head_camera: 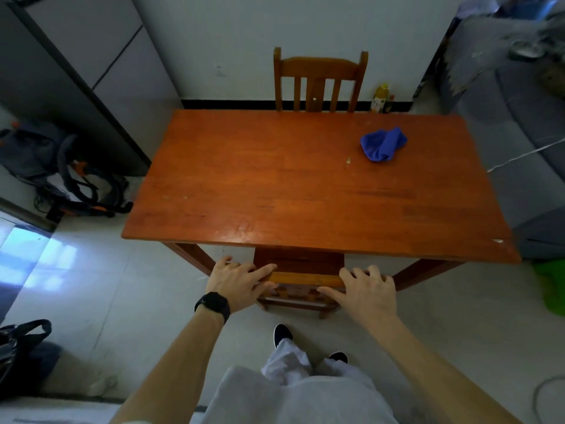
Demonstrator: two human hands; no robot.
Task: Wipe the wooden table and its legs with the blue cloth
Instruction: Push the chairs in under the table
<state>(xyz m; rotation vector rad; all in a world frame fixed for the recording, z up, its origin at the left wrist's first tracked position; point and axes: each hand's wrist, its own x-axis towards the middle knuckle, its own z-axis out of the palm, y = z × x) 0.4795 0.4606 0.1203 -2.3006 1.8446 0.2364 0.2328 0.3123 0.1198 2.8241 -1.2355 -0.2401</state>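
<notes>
Head view, findings: both hands are clamped on the near chair (305,278), which is tucked under the wooden table (275,185); the left hand (237,280) pinches the top rail between forefinger and thumb; the right hand (368,290) curls its fingers over the same rail, thumb below.

Neither hand holds the blue cloth (383,144); it lies on the tabletop far beyond the right hand and further out to that hand's right, well apart from both.

Appearance: a crumpled heap of vivid blue, folded over itself; a pale speck (348,160) sits on the wood just on the hands' side of it.

Handling, in my judgement: light, limp, not fragile; a pinch at one point would leave it dangling, so I would gather it into the palm from above and spread it flat for the stroke; it should drag rather than slip on the glossy wood.

Table legs (192,255) show just beyond each hand, under the table's near edge.
</notes>
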